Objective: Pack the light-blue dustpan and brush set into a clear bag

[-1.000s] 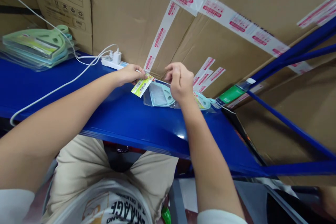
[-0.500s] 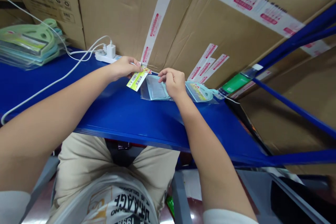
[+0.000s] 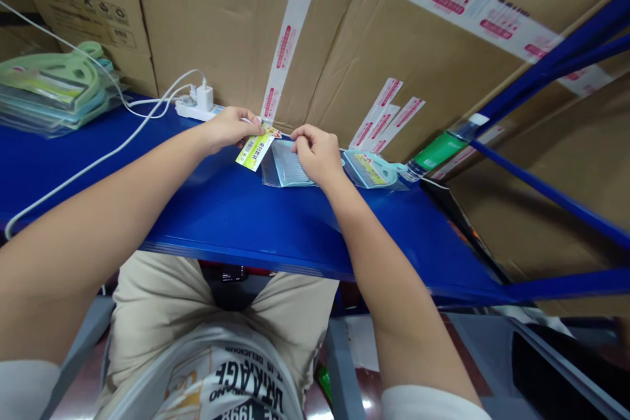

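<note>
My left hand pinches a yellow-green and white printed card between thumb and fingers, holding it up at the near-left side of a clear bag. Inside that bag lies a light-blue ridged plastic piece, much like a small dustpan. Over the bag hangs my right hand, its fingers curled and thumb close to the forefinger; anything between the fingertips is too small to make out. To its right sits another bagged light-blue piece with a handle and a yellow label.
Green and blue bagged pieces are stacked at the left. A power strip with a charger and white cables lies at the back. Tall cardboard boxes wall the blue shelf. A green-labelled bottle leans at the right.
My right hand has shifted slightly left and its fingers have curled a little differently. The left hand keeps the card in nearly the same place. The whole view has moved slightly.
</note>
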`<state>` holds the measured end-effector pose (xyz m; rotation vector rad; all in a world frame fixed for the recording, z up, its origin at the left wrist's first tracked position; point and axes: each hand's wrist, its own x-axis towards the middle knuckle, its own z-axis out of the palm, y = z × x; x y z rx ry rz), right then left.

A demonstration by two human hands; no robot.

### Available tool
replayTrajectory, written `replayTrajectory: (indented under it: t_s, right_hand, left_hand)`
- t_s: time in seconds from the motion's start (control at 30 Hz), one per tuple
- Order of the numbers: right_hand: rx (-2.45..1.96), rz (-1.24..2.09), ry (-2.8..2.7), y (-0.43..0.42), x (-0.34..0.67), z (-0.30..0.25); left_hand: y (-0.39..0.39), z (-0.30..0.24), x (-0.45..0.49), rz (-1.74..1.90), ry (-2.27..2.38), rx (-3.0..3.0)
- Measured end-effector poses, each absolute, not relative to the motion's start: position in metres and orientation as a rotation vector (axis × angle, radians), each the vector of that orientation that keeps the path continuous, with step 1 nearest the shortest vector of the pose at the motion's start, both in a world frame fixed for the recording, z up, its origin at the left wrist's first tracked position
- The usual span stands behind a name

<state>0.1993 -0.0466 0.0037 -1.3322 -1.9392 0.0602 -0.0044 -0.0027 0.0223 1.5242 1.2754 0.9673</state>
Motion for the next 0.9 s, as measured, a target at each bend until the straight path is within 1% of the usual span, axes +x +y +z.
replayTrajectory:
  t_s: [0.1,0.23,0.43,0.7,0.9]
  right_hand:
    - [-1.389,0.001,-1.946,-0.049,0.195,0.003]
    - [-1.604,-0.069,-1.960,-0.052,0.192,0.002]
    - [-1.854,-0.018,-1.997,-0.055,0.185,-0.003]
    - [-1.785,-0.024,-2.001,-0.050,0.173,-0.019]
    - [-1.794,0.022,-1.959,-0.049,0.177,-0.015]
  left_hand:
    - [-0.002,0.022,-0.004,0.963,1.270,1.543]
    - [-0.001,0.023,-0.005,0.971,1.298,1.566]
    - [-0.007,0.027,-0.004,0.887,1.247,1.457]
    - [-0.011,0.021,0.000,0.826,1.195,1.388]
    - [-0.013,0.019,0.002,0.822,1.175,1.374]
